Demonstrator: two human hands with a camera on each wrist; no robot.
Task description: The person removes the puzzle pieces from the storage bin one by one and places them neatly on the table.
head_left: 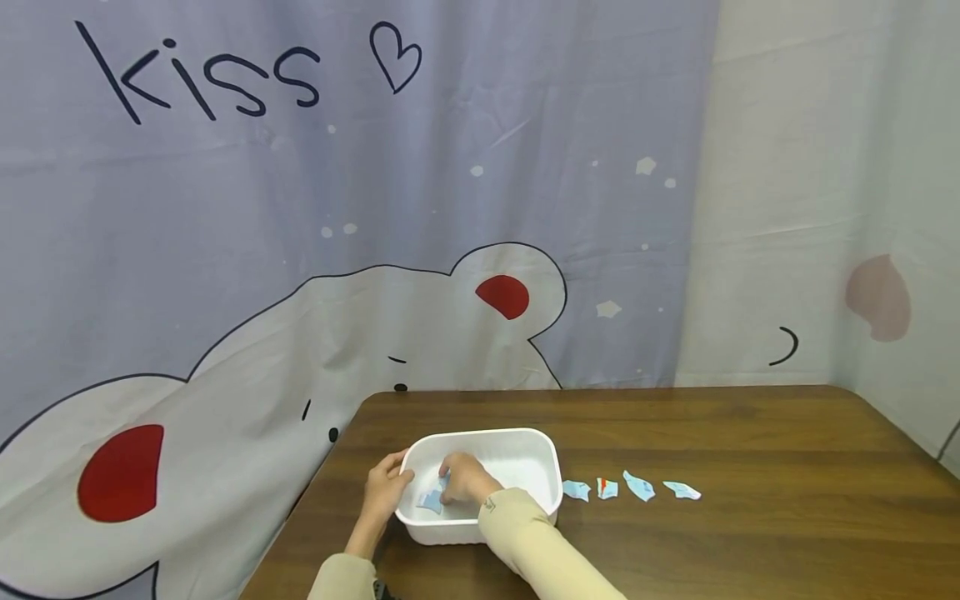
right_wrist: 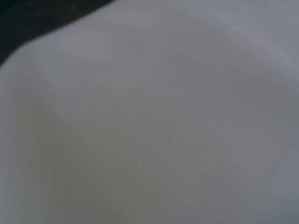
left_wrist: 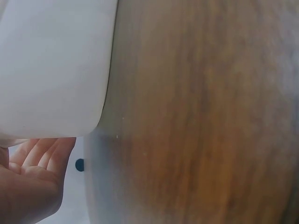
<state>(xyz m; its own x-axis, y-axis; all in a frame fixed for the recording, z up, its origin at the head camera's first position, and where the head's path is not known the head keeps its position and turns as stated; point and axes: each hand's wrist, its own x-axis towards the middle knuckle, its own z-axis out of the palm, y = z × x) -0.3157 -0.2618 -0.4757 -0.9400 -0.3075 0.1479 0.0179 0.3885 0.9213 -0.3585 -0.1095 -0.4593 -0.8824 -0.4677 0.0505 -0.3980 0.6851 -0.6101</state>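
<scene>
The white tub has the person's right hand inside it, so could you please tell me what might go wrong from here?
The right sleeve crosses the near rim of the white tub, so it might catch and shift it, despite the left hand at its left end. The bluish scraps inside look thin and might crease under the right hand. If the tub slid right, it could push the nearest loose scrap.

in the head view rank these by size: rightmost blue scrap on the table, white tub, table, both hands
1. table
2. white tub
3. left hand and right hand: too alike to rank
4. rightmost blue scrap
</scene>
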